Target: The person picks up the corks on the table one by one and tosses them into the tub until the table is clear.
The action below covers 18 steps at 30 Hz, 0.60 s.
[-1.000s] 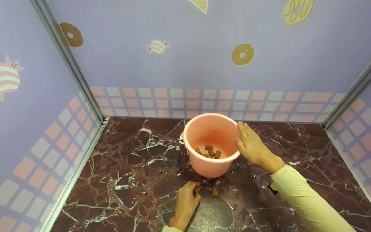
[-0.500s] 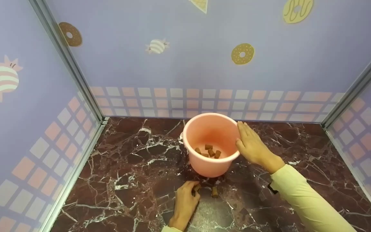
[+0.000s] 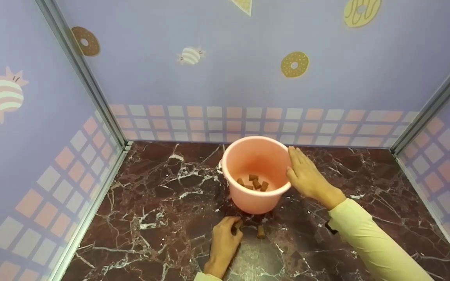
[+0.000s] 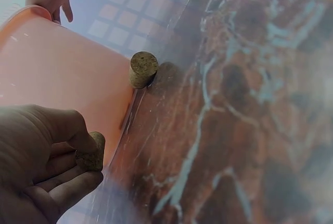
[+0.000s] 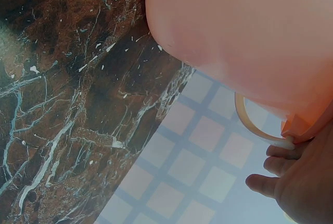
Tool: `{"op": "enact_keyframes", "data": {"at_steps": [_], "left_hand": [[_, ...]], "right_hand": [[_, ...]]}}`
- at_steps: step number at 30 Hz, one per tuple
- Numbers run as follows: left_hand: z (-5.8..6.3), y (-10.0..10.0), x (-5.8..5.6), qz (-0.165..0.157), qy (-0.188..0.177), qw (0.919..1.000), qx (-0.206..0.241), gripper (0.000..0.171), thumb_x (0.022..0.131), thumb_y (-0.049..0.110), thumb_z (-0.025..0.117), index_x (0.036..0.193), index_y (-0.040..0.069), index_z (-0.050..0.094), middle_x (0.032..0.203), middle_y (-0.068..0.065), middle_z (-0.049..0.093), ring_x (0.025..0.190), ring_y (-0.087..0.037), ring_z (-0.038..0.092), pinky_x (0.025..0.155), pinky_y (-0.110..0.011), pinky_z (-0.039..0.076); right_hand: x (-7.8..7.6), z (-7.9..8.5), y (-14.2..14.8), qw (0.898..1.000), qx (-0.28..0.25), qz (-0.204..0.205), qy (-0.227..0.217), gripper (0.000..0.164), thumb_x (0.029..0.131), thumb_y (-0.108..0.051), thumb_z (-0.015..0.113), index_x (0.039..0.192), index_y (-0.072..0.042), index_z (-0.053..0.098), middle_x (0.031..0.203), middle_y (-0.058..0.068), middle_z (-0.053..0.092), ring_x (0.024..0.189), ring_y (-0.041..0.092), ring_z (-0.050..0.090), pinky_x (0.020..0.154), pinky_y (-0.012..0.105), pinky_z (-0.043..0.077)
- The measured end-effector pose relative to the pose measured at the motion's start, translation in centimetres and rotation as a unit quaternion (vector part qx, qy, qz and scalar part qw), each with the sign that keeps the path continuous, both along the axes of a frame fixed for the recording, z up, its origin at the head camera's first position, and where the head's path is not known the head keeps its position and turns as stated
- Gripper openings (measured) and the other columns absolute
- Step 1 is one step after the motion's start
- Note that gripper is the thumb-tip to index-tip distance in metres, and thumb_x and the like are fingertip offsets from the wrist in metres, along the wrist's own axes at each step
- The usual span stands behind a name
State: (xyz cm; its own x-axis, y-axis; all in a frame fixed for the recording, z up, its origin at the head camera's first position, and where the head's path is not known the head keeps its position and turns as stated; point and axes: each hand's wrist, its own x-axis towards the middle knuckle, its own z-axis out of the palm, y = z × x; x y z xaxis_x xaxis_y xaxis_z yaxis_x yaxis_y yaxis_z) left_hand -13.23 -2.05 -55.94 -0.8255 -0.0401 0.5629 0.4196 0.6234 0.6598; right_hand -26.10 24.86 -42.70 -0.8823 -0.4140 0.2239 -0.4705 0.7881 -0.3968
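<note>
A pink bucket (image 3: 254, 203) stands upright on the marbled tabletop, with several brown corks (image 3: 256, 184) on its bottom. My right hand (image 3: 307, 175) rests on the right side of its rim with straight fingers. In front of the bucket, my left hand (image 3: 225, 239) pinches a cork (image 4: 92, 156) between thumb and fingers; the left wrist view shows it close to the bucket's wall. Another cork (image 3: 261, 232) lies on the table just right of that hand.
The dark red marbled table (image 3: 162, 242) meets a lilac wall (image 3: 225, 86) with sweets and tile patterns behind the bucket. Side walls close in the left and right. The bucket's pale handle (image 5: 252, 125) hangs at its side in the right wrist view.
My left hand has shifted very slightly toward the bucket, still pinching the cork. The right hand, the bucket and the loose cork stay in place.
</note>
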Motion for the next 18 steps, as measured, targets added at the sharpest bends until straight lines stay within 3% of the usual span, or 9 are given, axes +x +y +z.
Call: {"op": "enact_keyframes", "data": {"at_steps": [13,18], "left_hand": [[1.3,-0.3,-0.1,-0.004,-0.005,0.9997,0.022,0.036,0.068,-0.021,0.074,0.1,-0.004,0.078,0.099,-0.009,0.077,0.086,-0.024,0.076,0.074,-0.035,0.064],[1.8,-0.5,-0.2,0.008,-0.006,0.9998,0.017,0.035,0.07,-0.02,0.075,0.101,-0.003,0.079,0.1,-0.008,0.078,0.087,-0.024,0.076,0.074,-0.035,0.064]], "right_hand": [[0.0,-0.1,0.0,1.0,0.004,0.0,-0.006,0.068,0.107,-0.015,0.044,0.159,0.019,0.017,0.167,0.036,0.02,0.156,0.051,0.017,0.129,0.059,0.013],[0.0,-0.1,0.0,1.0,-0.001,0.0,-0.007,0.068,0.107,-0.016,0.044,0.159,0.019,0.018,0.166,0.036,0.021,0.156,0.051,0.018,0.129,0.059,0.013]]}}
